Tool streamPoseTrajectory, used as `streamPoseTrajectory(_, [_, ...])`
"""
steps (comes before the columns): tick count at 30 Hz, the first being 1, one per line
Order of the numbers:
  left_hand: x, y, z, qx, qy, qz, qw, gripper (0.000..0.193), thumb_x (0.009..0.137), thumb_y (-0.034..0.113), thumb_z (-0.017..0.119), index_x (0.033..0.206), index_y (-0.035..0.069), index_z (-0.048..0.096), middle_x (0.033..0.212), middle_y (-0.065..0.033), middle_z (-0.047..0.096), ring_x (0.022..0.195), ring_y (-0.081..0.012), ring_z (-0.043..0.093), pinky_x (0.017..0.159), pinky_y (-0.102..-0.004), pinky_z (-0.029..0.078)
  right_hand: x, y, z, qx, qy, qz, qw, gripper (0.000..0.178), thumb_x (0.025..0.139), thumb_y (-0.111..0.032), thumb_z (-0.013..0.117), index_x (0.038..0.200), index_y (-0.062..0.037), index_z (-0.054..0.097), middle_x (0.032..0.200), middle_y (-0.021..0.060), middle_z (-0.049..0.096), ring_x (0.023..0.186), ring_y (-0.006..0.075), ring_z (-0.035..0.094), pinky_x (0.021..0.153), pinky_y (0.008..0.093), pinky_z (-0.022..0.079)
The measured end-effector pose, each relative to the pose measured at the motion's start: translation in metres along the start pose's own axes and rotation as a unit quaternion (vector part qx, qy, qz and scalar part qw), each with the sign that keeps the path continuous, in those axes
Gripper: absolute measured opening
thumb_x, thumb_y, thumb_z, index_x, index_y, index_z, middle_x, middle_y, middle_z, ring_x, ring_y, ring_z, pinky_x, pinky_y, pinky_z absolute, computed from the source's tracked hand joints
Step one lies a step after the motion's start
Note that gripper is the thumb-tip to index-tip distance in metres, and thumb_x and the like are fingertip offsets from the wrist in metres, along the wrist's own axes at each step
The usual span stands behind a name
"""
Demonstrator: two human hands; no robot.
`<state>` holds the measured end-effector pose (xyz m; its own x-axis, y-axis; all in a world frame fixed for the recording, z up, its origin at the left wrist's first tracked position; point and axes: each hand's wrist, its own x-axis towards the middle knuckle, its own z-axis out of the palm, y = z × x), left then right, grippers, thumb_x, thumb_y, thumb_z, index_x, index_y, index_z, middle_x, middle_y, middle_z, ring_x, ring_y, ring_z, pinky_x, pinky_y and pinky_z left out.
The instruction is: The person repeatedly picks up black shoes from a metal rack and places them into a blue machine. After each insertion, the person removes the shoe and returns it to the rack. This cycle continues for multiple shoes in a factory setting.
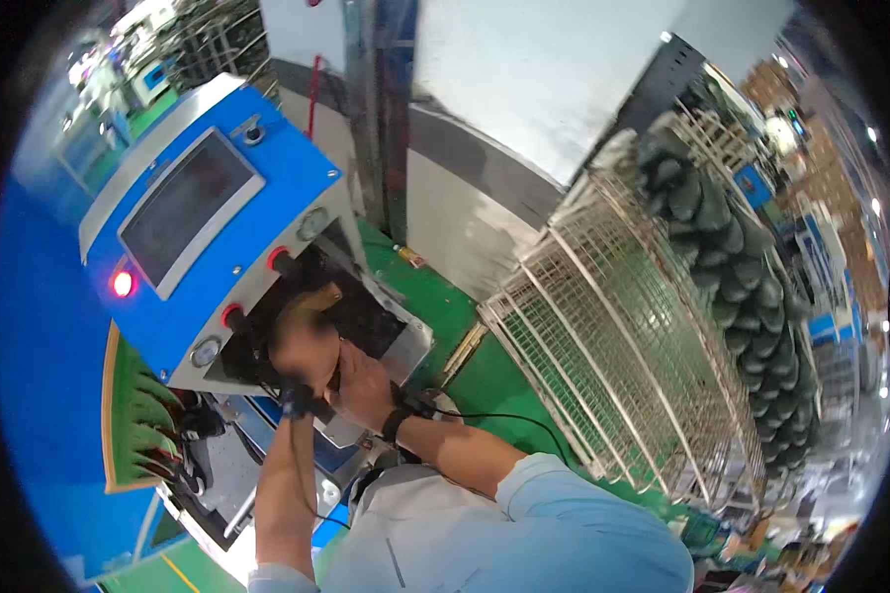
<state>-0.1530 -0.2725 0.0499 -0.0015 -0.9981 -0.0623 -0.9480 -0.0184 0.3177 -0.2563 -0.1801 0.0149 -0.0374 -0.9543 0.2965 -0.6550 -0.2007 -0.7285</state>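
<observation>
Ahead and left of the fingers stands a machine bearing a screen, ahead-right a wall, and to their right a wire rack with stacked pieces beyond.

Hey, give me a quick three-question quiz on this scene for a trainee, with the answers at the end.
1. True or false: the light beside the screen on the blue machine glows red.
2. In the picture, where is the wire rack relative to the blue machine? A) to its left B) to its right C) on top of it
3. Fill in: the floor beside the wire rack is coloured ____.

Key: 1 true; 2 B; 3 green.
</observation>
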Motion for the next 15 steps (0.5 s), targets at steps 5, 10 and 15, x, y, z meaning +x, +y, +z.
streamPoseTrajectory(5, [-0.024,0.011,-0.030,-0.020,0.005,-0.023,1.000,0.053,0.099,0.040,0.061,0.125,-0.007,0.061,0.133,-0.0351,0.060,0.116,-0.0538,0.065,0.098,-0.0557,0.056,-0.012,0.002,0.008,-0.083,0.020,-0.052,0.995,0.078,0.085,-0.023,0.074,0.148,0.0092,0.042,0.139,0.0266,0.055,0.133,0.0409,0.053,0.111,0.0477,0.045])
streamPoseTrajectory(10, [-0.060,0.005,-0.037,-0.028,0.025,-0.020,0.999,0.053,0.098,0.041,0.066,0.125,-0.003,0.055,0.126,-0.0297,0.058,0.105,-0.0523,0.068,0.088,-0.0587,0.056,-0.029,0.005,0.015,-0.124,0.016,-0.109,0.986,0.068,0.091,-0.026,0.067,0.143,0.0144,0.050,0.141,0.0327,0.056,0.133,0.0449,0.055,0.112,0.0530,0.047])
streamPoseTrajectory(15, [-0.044,0.000,-0.035,-0.016,0.005,0.000,1.000,0.047,0.095,0.037,0.066,0.118,-0.003,0.060,0.115,-0.0272,0.064,0.101,-0.0505,0.068,0.086,-0.0580,0.057,-0.021,-0.014,-0.009,-0.151,0.048,-0.133,0.979,0.072,0.090,-0.022,0.070,0.147,0.0144,0.047,0.140,0.0349,0.056,0.130,0.0481,0.059,0.110,0.0536,0.050])
